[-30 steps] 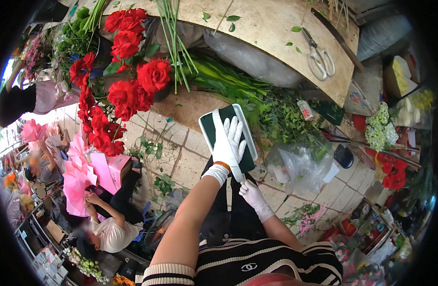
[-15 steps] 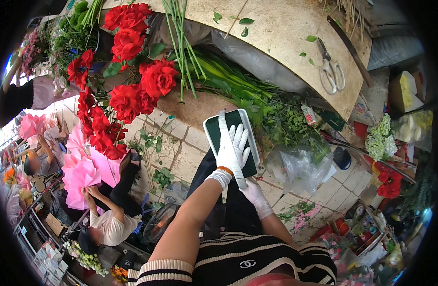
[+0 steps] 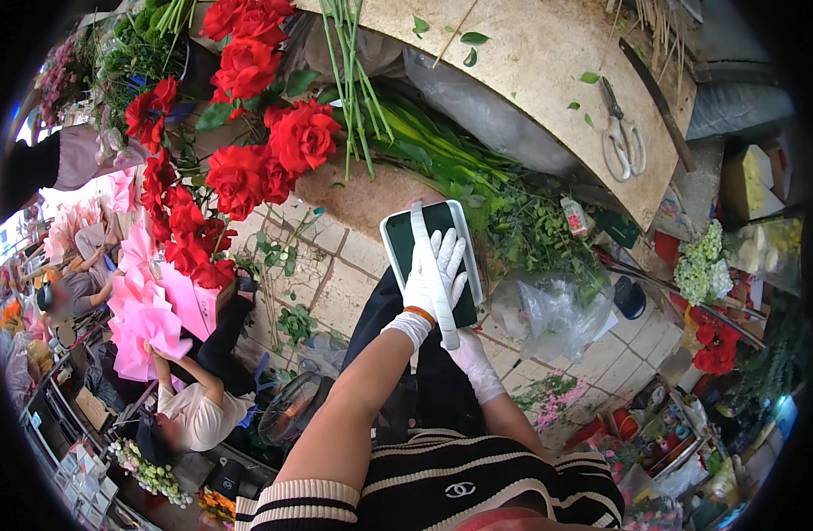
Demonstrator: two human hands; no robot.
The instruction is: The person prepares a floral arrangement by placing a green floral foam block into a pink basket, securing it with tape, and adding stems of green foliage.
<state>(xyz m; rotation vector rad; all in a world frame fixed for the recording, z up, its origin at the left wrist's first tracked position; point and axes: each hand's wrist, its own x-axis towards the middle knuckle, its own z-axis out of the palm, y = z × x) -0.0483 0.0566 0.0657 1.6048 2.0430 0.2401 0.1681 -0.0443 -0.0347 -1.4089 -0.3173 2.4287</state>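
Note:
In front of me is a white rectangular tray-like container (image 3: 472, 232) holding a dark green block (image 3: 399, 234), which looks like floral foam. A white strip (image 3: 447, 329), perhaps its handle, crosses over it lengthwise. My left hand (image 3: 435, 276), in a white glove with an orange band at the wrist, lies flat on the green block beside the strip, fingers stretched out. At the container's near end, my white-gloved right hand (image 3: 473, 361) grips the edge, its fingertips partly hidden beneath it.
Red roses (image 3: 247, 168) and bundled green stems (image 3: 349, 84) fill the upper left. Scissors (image 3: 622, 142) lie on a tan worktop (image 3: 539, 66). Foliage (image 3: 543, 217) and a clear plastic bag (image 3: 561, 310) sit to the right. At left, a seated person (image 3: 198, 411) handles pink wrapping (image 3: 145, 319).
The view has shifted slightly, so the roses and worktop appear a little to the right. My hands and the container keep nearly the same pose. The seated person's hands have moved slightly.

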